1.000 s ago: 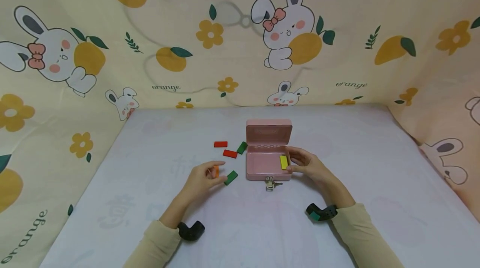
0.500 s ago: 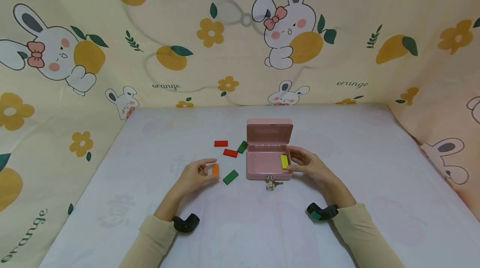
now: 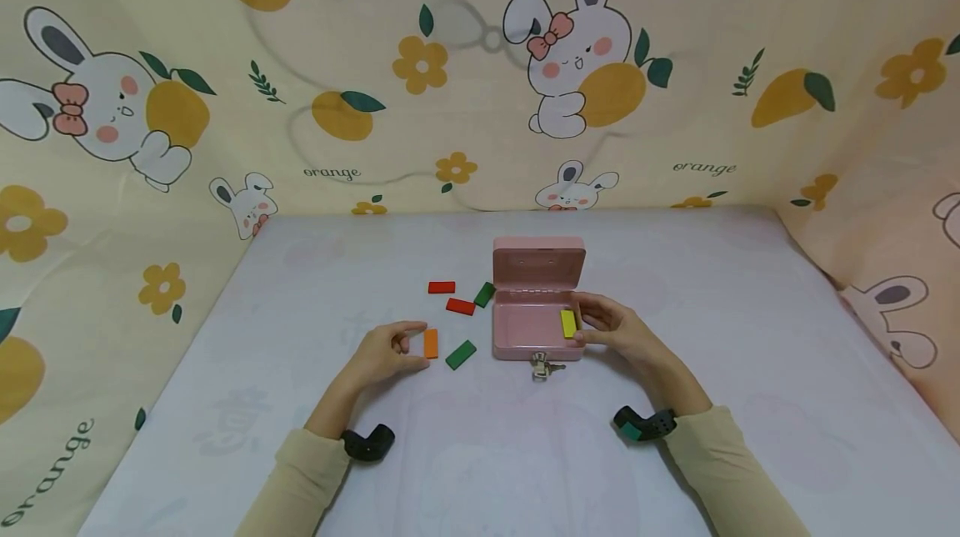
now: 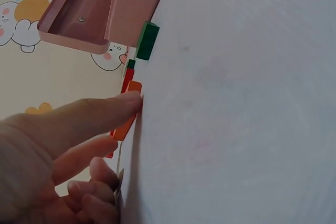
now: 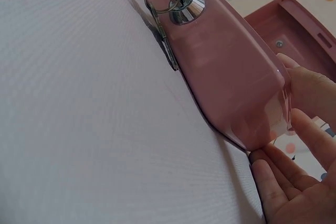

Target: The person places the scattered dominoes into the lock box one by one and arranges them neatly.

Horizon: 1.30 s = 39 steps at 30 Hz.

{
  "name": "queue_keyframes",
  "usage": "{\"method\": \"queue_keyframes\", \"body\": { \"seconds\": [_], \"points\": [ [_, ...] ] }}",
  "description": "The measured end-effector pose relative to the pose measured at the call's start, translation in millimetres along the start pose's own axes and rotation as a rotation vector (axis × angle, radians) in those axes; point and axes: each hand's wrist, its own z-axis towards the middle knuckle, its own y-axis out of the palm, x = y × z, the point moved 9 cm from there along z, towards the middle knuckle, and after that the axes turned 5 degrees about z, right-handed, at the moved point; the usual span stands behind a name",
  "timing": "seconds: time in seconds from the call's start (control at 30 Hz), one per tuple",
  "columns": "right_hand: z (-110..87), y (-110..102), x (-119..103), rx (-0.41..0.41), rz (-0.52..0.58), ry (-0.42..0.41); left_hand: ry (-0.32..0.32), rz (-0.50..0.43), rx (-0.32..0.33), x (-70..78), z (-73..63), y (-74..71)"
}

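A pink metal cash box [image 3: 528,328] stands with its lid raised. A yellow block [image 3: 568,323] leans by the inside of its right wall. My right hand [image 3: 613,327] grips the box's right side, and in the right wrist view its thumb [image 5: 312,90] lies at the rim with the other fingers lower down. To the left of the box, my left hand [image 3: 382,351] pinches an orange block [image 3: 431,343], index finger at the far end and thumb at the near end. In the left wrist view the thumb covers part of the orange block [image 4: 127,125].
A green block [image 3: 461,354] lies between the orange block and the box. Farther back are two red blocks, one [image 3: 442,288] behind the other [image 3: 460,306], and a second green block [image 3: 484,295] near the box's left side. Keys [image 3: 553,368] hang from the front lock.
My left hand has drawn back to the left, so its fingertips now sit at the orange block's ends and the block shows more fully. My right hand has stayed on the box.
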Motion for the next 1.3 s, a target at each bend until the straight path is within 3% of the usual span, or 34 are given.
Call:
{"method": "queue_keyframes", "body": {
  "seconds": [0.53, 0.9, 1.3],
  "points": [
    [1.3, -0.5, 0.8, 0.007, -0.027, 0.019, 0.007, 0.011, 0.012, -1.4, 0.7, 1.3],
    [-0.1, -0.6, -1.3, 0.004, 0.012, 0.007, 0.013, -0.017, 0.022, -1.0, 1.8, 1.5],
    [-0.3, -1.0, -0.3, 0.013, -0.053, -0.006, 0.023, -0.019, 0.033, 4.7, -0.7, 1.6]
  ]
}}
